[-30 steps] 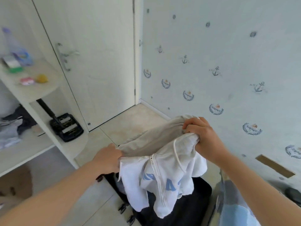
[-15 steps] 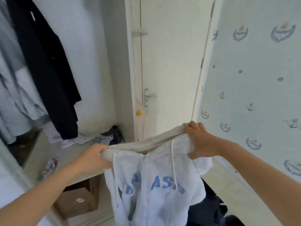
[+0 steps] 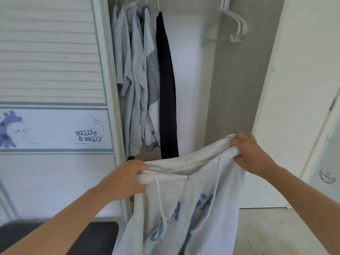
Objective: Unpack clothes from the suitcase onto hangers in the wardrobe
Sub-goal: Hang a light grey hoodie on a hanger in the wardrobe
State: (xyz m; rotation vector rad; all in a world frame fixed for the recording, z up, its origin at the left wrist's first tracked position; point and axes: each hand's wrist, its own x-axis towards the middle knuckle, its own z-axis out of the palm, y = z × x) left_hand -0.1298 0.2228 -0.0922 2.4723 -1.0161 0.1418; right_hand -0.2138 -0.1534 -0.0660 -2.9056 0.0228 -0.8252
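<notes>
- Up and left of the left hand (image 3: 127, 179) stands a sliding door (image 3: 51, 52), slatted on top, with a panel printed "millie & sally" lower down.
- Below the left forearm lies a dark flat surface (image 3: 95, 236); I cannot tell what it is.
- Left hand: its fingers are curled round 1 shoulder of the hoodie (image 3: 184, 208), bunching the cloth at the top edge.
- Above the left hand, inside the open wardrobe (image 3: 230, 98), grey clothes (image 3: 136, 80) hang packed together. 1 black garment (image 3: 166, 89) touches them on the side nearer the right hand.
- Between the 2 hands the hoodie is stretched out by its top edge, front toward the camera. The rest hangs down below both hands, in front of the wardrobe opening.
- It is pale grey, with the zip (image 3: 188, 178) pull up at the collar and 2 white drawstrings (image 3: 160, 199) trailing down the front. Blue letters (image 3: 174, 213) cross the chest, partly lost in folds.
- Above the right hand (image 3: 252, 153), a bunch of bare white hangers (image 3: 238, 26) hangs at the top of the wardrobe, well apart from the hung clothes.
- Right hand: it is clenched on the other shoulder of the hoodie, held higher than the left hand.
- Right of the right hand stands a white panel (image 3: 294, 89); below the right forearm is pale floor (image 3: 266, 227).
</notes>
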